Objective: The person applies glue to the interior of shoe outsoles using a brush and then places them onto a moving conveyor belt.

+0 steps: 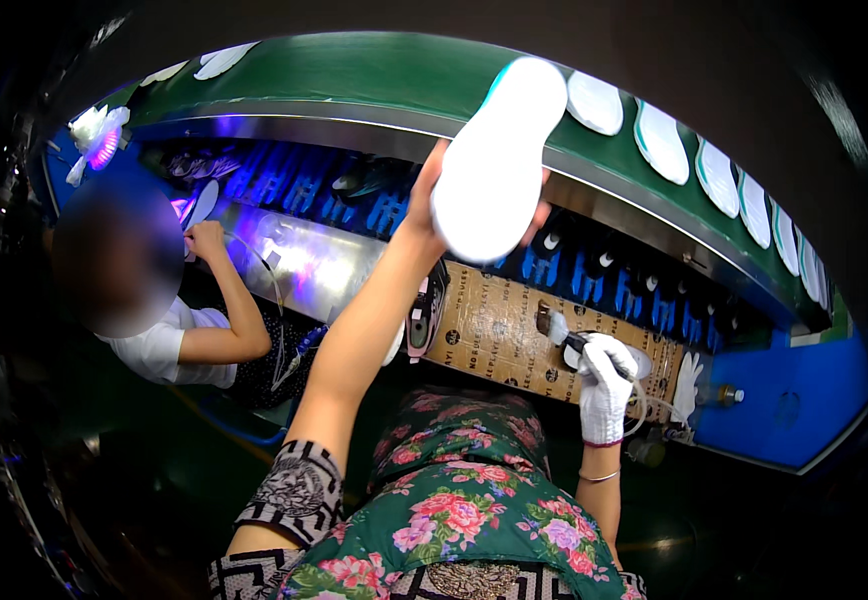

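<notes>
At far left, a co-worker (169,345) in a white top, with one hand (205,239) raised beside a pale oval piece (205,202) in violet light. Next rightward, a shiny metal plate (304,255). At centre, the bare left hand (424,205), gripping from behind a white sole (499,160), broad face toward the viewer, raised before the metal edge of a green shelf (354,85). Below, a cardboard-covered bench (484,345). To the right, over the cardboard, a brush (558,328) with dark bristles, gripped by its dark handle in the closed, white-gloved right hand (609,365). Above, along the shelf, more white soles (662,142) in a row. Lower at far right, a loose white glove (688,385) near a small bottle (729,395).
</notes>
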A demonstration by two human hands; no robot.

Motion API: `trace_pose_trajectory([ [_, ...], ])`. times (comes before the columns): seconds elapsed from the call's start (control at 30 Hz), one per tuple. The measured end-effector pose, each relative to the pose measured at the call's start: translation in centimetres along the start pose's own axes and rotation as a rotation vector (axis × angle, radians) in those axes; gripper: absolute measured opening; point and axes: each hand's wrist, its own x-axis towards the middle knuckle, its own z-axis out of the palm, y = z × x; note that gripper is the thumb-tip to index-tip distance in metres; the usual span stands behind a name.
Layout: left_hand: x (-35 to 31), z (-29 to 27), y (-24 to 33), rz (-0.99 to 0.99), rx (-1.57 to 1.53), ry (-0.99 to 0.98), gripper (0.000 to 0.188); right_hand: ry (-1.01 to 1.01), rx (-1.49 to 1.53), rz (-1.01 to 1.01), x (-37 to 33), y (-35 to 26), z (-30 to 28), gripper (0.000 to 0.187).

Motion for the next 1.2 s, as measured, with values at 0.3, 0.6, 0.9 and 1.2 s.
trace_pose_trajectory([
  [0.3,5.2,2.0,2.4,0.218,0.237,0.689,0.074,0.050,-0.068,0.134,-0.7,4.6,-0.8,0.019],
  [0.6,-1.8,3.2,30.7,0.925,2.662,1.255,0.031,0.085,0.079,0.193,0.4,6.0,-1.3,0.015],
  [0.9,-6.7,3.1,39.8,0.458,2.322,1.945,0.026,0.217,-0.007,0.189,0.2,5.9,-0.1,0.018],
  [1.2,-12.5,0.7,38.7,1.172,1.783,1.638,0.027,0.127,0.009,0.196,2.0,6.3,0.6,0.018],
])
